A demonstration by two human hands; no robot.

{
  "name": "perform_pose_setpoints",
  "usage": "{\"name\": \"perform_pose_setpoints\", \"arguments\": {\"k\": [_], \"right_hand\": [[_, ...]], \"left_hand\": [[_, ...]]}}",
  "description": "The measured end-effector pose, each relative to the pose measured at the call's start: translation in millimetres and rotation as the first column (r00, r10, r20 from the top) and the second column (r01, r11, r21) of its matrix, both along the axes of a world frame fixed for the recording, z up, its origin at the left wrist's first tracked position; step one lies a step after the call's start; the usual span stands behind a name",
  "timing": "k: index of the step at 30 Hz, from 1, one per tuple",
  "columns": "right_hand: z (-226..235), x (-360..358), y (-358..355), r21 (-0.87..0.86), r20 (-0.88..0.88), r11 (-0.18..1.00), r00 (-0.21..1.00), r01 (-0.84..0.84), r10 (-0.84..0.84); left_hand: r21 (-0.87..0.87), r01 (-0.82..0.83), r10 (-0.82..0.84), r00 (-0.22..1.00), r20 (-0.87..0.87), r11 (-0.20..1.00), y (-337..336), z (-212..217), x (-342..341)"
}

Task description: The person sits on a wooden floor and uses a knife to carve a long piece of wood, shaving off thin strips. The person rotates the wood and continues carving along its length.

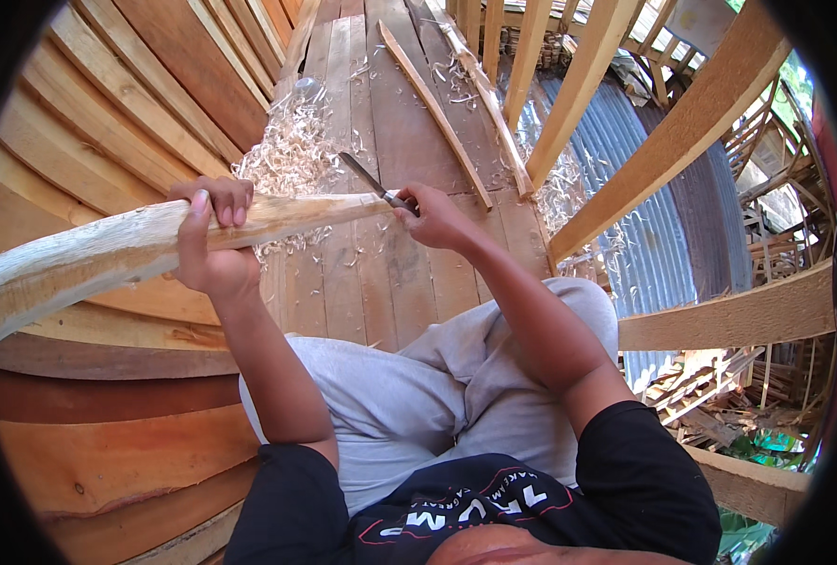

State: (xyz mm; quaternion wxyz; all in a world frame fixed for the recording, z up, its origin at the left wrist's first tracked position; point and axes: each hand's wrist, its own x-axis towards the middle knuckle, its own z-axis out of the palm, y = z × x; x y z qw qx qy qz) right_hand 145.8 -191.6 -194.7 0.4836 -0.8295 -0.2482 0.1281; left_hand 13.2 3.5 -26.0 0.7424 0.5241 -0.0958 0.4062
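Note:
A long pale wooden pole [108, 243], stripped of bark, runs from the left edge to the middle and tapers toward its right end. My left hand [213, 240] wraps round the pole, its thumb and fingers on the upper side. In my right hand [428, 217] is the handle of a knife [367, 176]. Its dark, narrow blade points up and to the left, just above the pole's thin end. My right fist is right beside that end; whether it touches the wood I cannot tell.
Curled wood shavings [291, 141] lie heaped on the plank floor [400, 282]. Two long thin wood strips, one a bare batten [434, 113], lie farther off. A plank wall [89, 141] closes the left side. Wooden railing posts [663, 155] stand at right, above a corrugated metal roof [626, 179].

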Motion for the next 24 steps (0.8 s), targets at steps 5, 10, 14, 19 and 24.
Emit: {"name": "perform_pose_setpoints", "arguments": {"k": [5, 10, 14, 19, 24], "right_hand": [[-15.0, 9.2, 8.0, 0.155, -0.198, 0.988, 0.98, 0.005, 0.026], [-12.6, 19.8, 4.7, 0.13, -0.65, 0.985, 0.76, 0.117, -0.005], [-12.4, 14.2, 6.9, 0.064, -0.69, 0.994, 0.723, 0.094, -0.025], [-9.1, 9.0, 11.6, 0.09, -0.652, 0.993, 0.75, -0.071, 0.112], [5.8, -9.8, 8.5, -0.036, -0.65, 0.988, 0.754, -0.151, 0.092]], "left_hand": [[0.072, 0.037, -0.037, 0.999, -0.007, 0.997, -4.7, -2.9, 11.6], [0.115, 0.113, -0.117, 0.993, 0.027, 0.987, 2.5, -3.9, 16.7], [0.075, 0.064, -0.066, 0.998, 0.02, 0.995, 6.6, -4.5, 20.3], [0.048, 0.057, -0.058, 0.998, 0.014, 0.997, 19.2, -6.3, 20.9], [0.05, 0.068, -0.069, 0.998, 0.012, 0.996, 23.8, -7.8, 19.8]]}}
